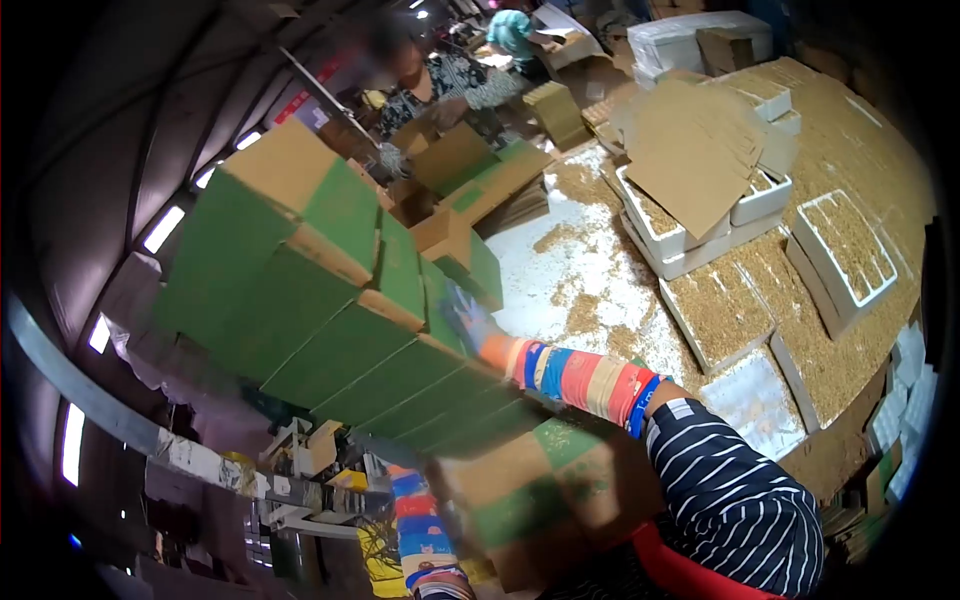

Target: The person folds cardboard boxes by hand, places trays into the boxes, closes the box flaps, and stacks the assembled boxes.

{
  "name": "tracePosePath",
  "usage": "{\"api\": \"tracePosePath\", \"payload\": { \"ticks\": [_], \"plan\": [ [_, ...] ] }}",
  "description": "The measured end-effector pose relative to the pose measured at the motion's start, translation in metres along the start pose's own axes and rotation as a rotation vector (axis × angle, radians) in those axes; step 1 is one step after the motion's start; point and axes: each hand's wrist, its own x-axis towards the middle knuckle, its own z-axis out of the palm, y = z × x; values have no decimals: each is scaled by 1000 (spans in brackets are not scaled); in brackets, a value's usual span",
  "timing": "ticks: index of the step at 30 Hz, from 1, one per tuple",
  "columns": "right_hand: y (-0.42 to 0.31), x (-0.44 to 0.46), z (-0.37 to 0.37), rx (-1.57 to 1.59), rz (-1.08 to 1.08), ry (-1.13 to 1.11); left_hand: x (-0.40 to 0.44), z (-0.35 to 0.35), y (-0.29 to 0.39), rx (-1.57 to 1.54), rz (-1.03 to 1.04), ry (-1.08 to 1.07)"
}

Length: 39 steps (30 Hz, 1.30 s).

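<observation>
A row of green and brown cardboard boxes [330,340] stands packed side by side in front of me, with one taller box [265,205] at its far left end. My right hand [466,318], in a thin bluish glove, lies with fingers stretched out on the box tops near the row's right end. Colourful bands cover that forearm below a striped sleeve. My left forearm [420,520], wrapped in similar bands, reaches up below the row; the boxes hide its hand. Closer to me sits another brown and green carton [540,490].
White foam trays [845,250] filled with brown grainy material stand on the right, some under loose cardboard sheets [695,150]. White and brown bits litter the work surface [540,270]. Across from me a person [430,95] handles an open carton [455,160]; another person [515,40] stands farther back.
</observation>
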Motion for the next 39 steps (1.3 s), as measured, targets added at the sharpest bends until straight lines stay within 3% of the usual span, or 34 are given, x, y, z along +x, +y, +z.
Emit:
{"api": "tracePosePath", "payload": {
  "ticks": [2,3,5,6,8,10,11,13,15,16,17,19,20,21,23,24,26,27,30,31,32,33,34,36,39],
  "plan": [
    [-4,0,-13,25,-53,-9,4,6,-8,-99,-34,-5],
    [10,2,-10,-277,-179,-27,8,11,-10,-133,-75,21],
    [-18,-22,-40,-379,-217,-122,7,25,-6,-179,-95,47],
    [-30,-34,-50,-432,-232,-172,1,33,8,-277,-127,81],
    [18,-27,-20,-473,-428,-54,-10,48,52,-560,-238,184],
    [23,-29,-20,-736,-521,-87,-15,50,69,-745,-355,192],
    [11,-36,-30,-980,-511,-178,-12,44,63,-743,-389,135],
    [-8,-47,-45,-954,-537,-194,-8,29,51,-736,-462,21],
    [0,-58,-50,-408,-577,-50,-21,24,79,-727,-577,-60],
    [-29,-64,-67,-245,-297,-138,-27,25,111,-728,-651,-84],
    [-90,-73,-100,-84,-16,-223,-31,22,100,-648,-653,-52],
    [-73,-43,-108,256,105,-113,-33,17,67,-507,-653,26],
    [-23,-13,-95,445,-51,69,-45,16,63,-681,-622,-12],
    [-36,27,-88,662,-87,129,-60,22,59,-858,-578,-43],
    [-102,75,-127,751,-458,214,-90,41,54,-1212,-445,-88],
    [-154,88,-145,685,-541,204,-101,54,29,-1640,-587,-62],
    [-243,108,-172,500,-534,124,-134,74,43,-1958,-722,-174],
    [-273,116,-179,457,-493,74,-143,77,100,-1834,-748,-290],
    [-273,152,-181,371,-312,24,-141,92,126,-1450,-1220,233],
    [-261,158,-185,347,-266,37,-136,96,122,-1429,-1227,305],
    [-246,178,-208,11,-272,158,-129,101,116,-1407,-1230,373],
    [-277,129,-186,351,-404,-97,-121,107,109,-1382,-1227,437],
    [-269,141,-199,199,-307,1,-113,123,92,-1458,-931,340],
    [-264,125,-209,220,-359,35,-102,155,60,-1501,-357,148],
    [-270,97,-203,304,-385,57,-85,154,68,-924,-742,493]
  ]
}}
